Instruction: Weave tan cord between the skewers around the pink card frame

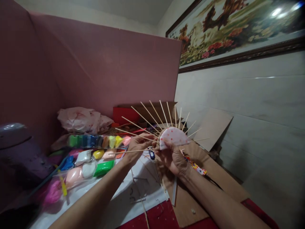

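Note:
My right hand [172, 159] grips a small round woven piece with a white dotted disc [172, 136] on it. Several thin wooden sticks [145, 116] fan out from the piece, upward and to the left. My left hand [137, 146] is closed in a pinch on the sticks at the left side of the fan, close beside the disc. Both hands are raised a little above the table. A loose thin strand hangs down from the piece below my hands.
Packets of coloured modelling clay [95, 141] lie at the left on a white sheet [124, 197]. A cardboard sheet [214, 178] lies at the right, a beaded strip [196, 167] on it. An open box [133, 111] and a pink bag [82, 119] sit at the back. A pink panel stands behind.

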`<state>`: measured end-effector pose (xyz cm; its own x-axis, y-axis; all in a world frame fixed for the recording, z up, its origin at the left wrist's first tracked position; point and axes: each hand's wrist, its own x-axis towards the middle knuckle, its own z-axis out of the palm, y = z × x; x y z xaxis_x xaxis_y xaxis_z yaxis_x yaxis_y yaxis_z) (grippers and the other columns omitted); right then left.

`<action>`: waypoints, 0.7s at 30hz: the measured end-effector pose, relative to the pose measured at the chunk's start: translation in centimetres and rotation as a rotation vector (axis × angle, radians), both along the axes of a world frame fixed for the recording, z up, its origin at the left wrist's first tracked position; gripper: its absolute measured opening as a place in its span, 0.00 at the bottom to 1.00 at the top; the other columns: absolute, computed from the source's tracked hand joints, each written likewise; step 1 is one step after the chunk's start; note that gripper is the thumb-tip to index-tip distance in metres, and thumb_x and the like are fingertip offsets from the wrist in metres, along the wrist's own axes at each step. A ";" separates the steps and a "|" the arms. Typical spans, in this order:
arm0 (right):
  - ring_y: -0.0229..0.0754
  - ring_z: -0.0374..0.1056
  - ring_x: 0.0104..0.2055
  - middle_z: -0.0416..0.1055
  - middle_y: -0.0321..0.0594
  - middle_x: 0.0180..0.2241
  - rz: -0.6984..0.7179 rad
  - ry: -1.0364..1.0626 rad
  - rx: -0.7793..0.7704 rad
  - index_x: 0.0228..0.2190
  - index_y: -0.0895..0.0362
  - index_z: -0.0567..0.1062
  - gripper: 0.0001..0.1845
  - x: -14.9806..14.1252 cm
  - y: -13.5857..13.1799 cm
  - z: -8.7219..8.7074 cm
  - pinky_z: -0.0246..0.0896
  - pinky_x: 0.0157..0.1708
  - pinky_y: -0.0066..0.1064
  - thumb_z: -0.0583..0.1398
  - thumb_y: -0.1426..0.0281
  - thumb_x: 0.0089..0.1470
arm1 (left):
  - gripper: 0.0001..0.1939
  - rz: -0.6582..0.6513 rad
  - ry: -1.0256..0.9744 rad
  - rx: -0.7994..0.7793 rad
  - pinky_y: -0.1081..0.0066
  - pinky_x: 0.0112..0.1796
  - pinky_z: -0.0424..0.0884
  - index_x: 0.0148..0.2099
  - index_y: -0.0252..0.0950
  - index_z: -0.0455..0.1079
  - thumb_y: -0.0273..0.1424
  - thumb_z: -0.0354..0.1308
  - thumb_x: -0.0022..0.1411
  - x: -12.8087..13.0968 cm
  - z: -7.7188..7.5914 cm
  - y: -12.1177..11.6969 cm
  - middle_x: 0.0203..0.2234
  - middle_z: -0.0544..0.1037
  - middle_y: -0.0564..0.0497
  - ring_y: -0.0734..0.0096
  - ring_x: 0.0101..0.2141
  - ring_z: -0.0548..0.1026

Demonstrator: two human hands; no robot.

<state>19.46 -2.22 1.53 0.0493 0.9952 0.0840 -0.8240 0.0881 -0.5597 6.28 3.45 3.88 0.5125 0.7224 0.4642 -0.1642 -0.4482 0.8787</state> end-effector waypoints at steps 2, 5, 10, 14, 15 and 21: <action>0.36 0.69 0.26 0.75 0.37 0.27 0.004 0.020 -0.006 0.27 0.59 0.73 0.05 0.0 -0.1 0.1 0.66 0.24 0.26 0.62 0.73 0.42 | 0.14 -0.139 -0.064 -0.155 0.69 0.32 0.66 0.39 0.32 0.73 0.33 0.58 0.51 0.1 0.3 -0.5 0.32 0.76 0.44 0.68 0.29 0.72; 0.35 0.68 0.24 0.74 0.35 0.25 0.018 0.025 -0.012 0.27 0.59 0.72 0.06 -0.2 -0.3 0.4 0.66 0.24 0.26 0.62 0.72 0.42 | 0.13 -0.176 -0.089 -0.221 0.69 0.31 0.66 0.38 0.31 0.73 0.32 0.58 0.50 0.0 0.5 -0.7 0.30 0.76 0.45 0.69 0.28 0.72; 0.35 0.68 0.22 0.73 0.38 0.23 0.072 -0.021 -0.035 0.28 0.61 0.72 0.08 -0.4 -0.3 0.4 0.66 0.23 0.26 0.62 0.70 0.43 | 0.11 -0.179 -0.082 -0.240 0.71 0.28 0.66 0.33 0.32 0.72 0.30 0.62 0.45 0.0 0.6 -0.5 0.25 0.76 0.48 0.71 0.25 0.72; 0.35 0.68 0.23 0.74 0.36 0.23 0.033 0.021 -0.023 0.27 0.59 0.72 0.07 0.0 0.1 0.0 0.67 0.25 0.27 0.62 0.69 0.43 | 0.08 -0.027 -0.119 -0.254 0.75 0.25 0.62 0.30 0.33 0.70 0.32 0.61 0.46 0.7 0.1 -1.0 0.23 0.74 0.52 0.77 0.22 0.69; 0.34 0.68 0.23 0.74 0.35 0.23 0.005 0.028 -0.022 0.27 0.58 0.72 0.07 0.1 0.2 0.0 0.67 0.26 0.26 0.62 0.69 0.43 | 0.08 0.034 -0.132 -0.264 0.76 0.23 0.60 0.29 0.34 0.70 0.33 0.61 0.46 1.0 -0.1 -1.3 0.21 0.73 0.54 0.78 0.21 0.67; 0.34 0.68 0.27 0.73 0.34 0.25 -0.153 0.052 0.058 0.24 0.56 0.71 0.06 0.4 0.6 0.4 0.66 0.30 0.25 0.62 0.68 0.42 | 0.11 0.092 -0.122 -0.363 0.78 0.18 0.52 0.28 0.33 0.70 0.35 0.62 0.44 2.0 -0.7 -2.9 0.18 0.68 0.56 0.83 0.16 0.58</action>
